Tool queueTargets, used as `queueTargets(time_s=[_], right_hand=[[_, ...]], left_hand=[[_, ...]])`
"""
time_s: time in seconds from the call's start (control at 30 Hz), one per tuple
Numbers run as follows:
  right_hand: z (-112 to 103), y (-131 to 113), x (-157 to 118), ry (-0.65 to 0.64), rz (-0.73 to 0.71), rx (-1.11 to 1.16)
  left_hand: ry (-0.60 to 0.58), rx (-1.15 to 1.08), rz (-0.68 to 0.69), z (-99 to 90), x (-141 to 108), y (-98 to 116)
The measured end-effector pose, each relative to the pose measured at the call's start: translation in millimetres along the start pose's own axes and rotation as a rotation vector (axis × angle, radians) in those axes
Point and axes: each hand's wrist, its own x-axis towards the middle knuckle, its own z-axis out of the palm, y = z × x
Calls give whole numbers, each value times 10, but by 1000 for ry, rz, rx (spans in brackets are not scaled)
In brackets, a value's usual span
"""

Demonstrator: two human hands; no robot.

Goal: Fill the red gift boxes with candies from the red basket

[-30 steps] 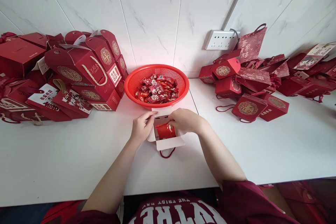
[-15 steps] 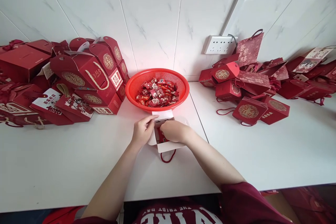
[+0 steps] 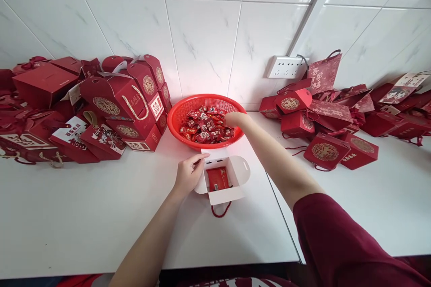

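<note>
An open box [image 3: 226,196], white inside with its flaps spread, lies on the white table with a red packet [image 3: 218,179] in it and a dark red cord handle at its near side. My left hand [image 3: 189,174] grips the box's left edge, thumb and fingers on the white flap. Behind the box, a red plastic basket [image 3: 174,121] holds many small red wrapped candies [image 3: 203,126]. Over the basket's right side reaches my right hand [image 3: 234,119]; its fingers are hidden among the candies.
Stacked red gift boxes [image 3: 111,98] crowd the left of the table [image 3: 101,215]. More red boxes [image 3: 325,150] lie in piles on the right. A white power strip [image 3: 287,67] is on the tiled wall behind.
My right hand has left the inside of the box and moved up to the basket, uncovering the red packet. My left hand still holds the box's left side. The view has shifted slightly.
</note>
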Motion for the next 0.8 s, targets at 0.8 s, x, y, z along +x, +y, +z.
queueTargets(time_s=[0.8], right_hand=[[337,251,423,-328,123,-11]], left_hand=[[-36,11,14,-18,-4,-39]])
